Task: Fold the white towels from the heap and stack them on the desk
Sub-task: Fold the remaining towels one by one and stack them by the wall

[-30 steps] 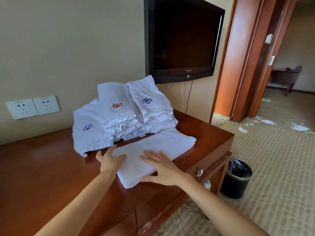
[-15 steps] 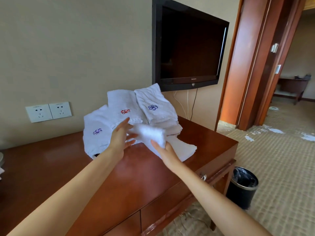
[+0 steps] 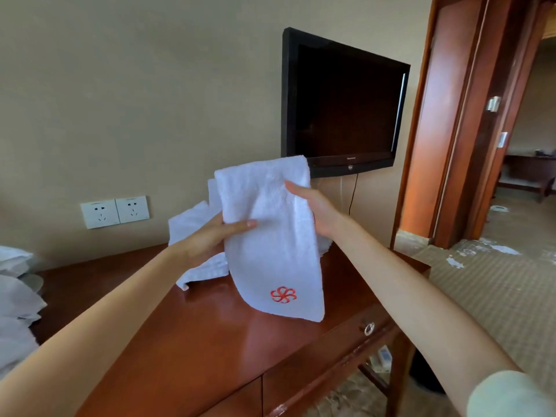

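A folded white towel (image 3: 270,236) with a red flower emblem near its lower end hangs in the air above the wooden desk (image 3: 186,335). My left hand (image 3: 210,236) grips its left edge, thumb across the front. My right hand (image 3: 313,209) holds its right edge from behind, the fingers hidden by the cloth. Behind the held towel, the stack of folded white towels (image 3: 189,224) lies on the desk against the wall, mostly hidden. More white towels (image 3: 15,299) are heaped at the left edge of the view.
A black TV (image 3: 343,106) hangs on the wall above the desk's far end. Two wall sockets (image 3: 114,210) sit left of the stack. A drawer knob (image 3: 369,328) shows on the desk front. The wooden door frame (image 3: 451,130) and carpeted floor lie to the right.
Both hands lifted the flat towel off the desk, folded it over and raised it upright. It now hangs in the air with the red emblem showing. The view has shifted left and up.
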A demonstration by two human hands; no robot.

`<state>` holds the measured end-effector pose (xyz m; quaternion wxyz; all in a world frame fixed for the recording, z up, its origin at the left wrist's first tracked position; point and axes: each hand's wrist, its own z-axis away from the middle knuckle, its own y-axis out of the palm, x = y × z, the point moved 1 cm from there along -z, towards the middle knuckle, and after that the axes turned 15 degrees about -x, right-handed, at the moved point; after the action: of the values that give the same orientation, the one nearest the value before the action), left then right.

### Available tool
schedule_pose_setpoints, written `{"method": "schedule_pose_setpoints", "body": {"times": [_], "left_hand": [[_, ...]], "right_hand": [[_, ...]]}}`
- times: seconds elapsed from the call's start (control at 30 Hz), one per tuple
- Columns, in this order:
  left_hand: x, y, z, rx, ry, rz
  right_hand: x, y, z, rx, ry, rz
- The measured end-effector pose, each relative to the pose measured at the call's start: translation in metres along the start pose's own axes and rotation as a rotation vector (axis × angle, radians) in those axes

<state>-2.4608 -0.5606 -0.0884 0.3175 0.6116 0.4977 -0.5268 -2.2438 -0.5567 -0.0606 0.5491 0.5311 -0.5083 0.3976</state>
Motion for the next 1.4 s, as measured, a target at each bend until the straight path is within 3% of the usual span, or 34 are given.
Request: {"method": "schedule_pose_setpoints", "body": {"times": [0.23, 0.5, 0.7, 0.87, 1.03, 1.17, 1.4], "left_hand": [[0.055, 0.015, 0.033, 0.099, -0.247, -0.018], [0.09, 0.04, 0.038, 0.081, -0.466, 0.334], [0.123, 0.038, 0.041, 0.164, -0.599, 0.399], [0.115, 0.021, 0.015, 0.117, -0.579, 0.524], [0.079, -0.015, -0.04, -0.094, -0.463, 0.552], [0.073, -0.042, -0.088, -0.153, -0.416, 0.546], [0.101, -0.052, -0.15, -0.327, -0.455, 0.716]], "right_hand": [[0.013, 0.005, 0.002, 0.011, -0.016, -0.117], [-0.004, 0.002, -0.038, -0.088, 0.052, -0.058], [-0.027, -0.001, -0.086, -0.143, 0.086, -0.037], [-0.009, 0.022, -0.138, -0.108, 0.061, -0.015], [0.031, 0.059, -0.205, -0.098, 0.003, -0.028], [0.05, 0.088, -0.262, -0.091, -0.01, 0.021], [0.028, 0.118, -0.35, -0.082, 0.058, 0.135]]}}
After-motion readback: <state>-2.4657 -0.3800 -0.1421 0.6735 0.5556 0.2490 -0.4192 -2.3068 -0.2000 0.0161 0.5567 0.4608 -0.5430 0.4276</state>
